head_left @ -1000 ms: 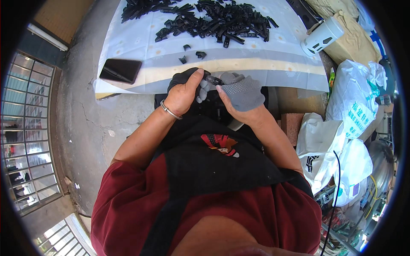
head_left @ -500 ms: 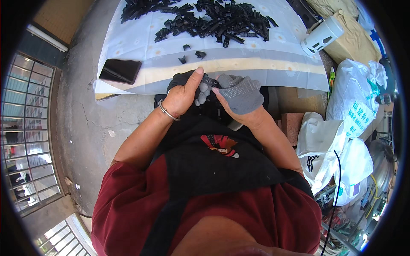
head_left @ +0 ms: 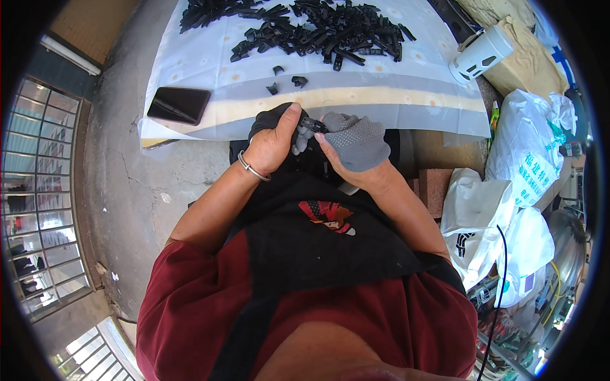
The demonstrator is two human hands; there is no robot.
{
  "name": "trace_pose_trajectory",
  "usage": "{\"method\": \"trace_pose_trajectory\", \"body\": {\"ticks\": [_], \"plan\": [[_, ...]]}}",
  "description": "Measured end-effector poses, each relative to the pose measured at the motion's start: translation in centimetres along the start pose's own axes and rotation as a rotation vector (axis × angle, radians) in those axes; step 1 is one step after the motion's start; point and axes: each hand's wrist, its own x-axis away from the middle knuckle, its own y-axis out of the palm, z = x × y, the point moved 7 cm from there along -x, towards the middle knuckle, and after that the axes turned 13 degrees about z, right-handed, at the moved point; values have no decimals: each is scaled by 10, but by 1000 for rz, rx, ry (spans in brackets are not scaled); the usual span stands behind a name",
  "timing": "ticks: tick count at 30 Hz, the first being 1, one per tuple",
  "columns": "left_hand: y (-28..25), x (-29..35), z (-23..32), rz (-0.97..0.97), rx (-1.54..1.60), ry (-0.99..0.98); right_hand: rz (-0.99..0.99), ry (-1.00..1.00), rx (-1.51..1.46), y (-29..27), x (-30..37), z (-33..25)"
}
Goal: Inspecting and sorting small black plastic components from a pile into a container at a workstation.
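A small black plastic part [head_left: 312, 125] is pinched between my hands, just off the table's near edge. My left hand [head_left: 274, 138] has its thumb up and its gloved fingers curled around the part's left end. In a grey glove with a dotted surface, my right hand [head_left: 357, 143] grips the right end, its bare thumb beside the part. The fingers hide much of the part's shape. Beyond my hands, a few loose black pieces [head_left: 298, 81] lie on the tablecloth [head_left: 222, 101], in front of a large heap of similar black plastic parts [head_left: 324, 35].
A dark-screened phone [head_left: 179, 105] lies at the table's left near corner. On the right edge a white perforated cup-like holder [head_left: 481, 54] leans over. White plastic bags [head_left: 524, 143] and reddish bricks [head_left: 434, 192] crowd the right side; a thin black cable [head_left: 504, 267] hangs there.
Both hands have stayed nearly in place, still closed on the black plastic part. The right hand has shifted very slightly left.
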Motion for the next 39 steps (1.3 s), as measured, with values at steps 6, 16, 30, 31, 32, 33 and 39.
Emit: {"method": "trace_pose_trajectory", "body": {"ticks": [6,16,30,31,32,33,39], "plan": [[0,2,12,-13,-110,95,-53,-93,218,0,-6,-10],[8,15,30,-49,-367,338,-76,-250,107,11,-5,-20],[25,-62,10,-94,-1052,590,-205,131,472,41,-69,110],[28,-65,10,-96,-1053,590,-204,133,471,48,-70,113],[31,-66,9,-114,-1087,605,-169,115,478,54,-72,114],[34,-67,7,-132,-1120,619,-134,97,486,56,-71,116],[25,-67,10,-57,-1048,588,-209,34,469,54,-53,104]]}}
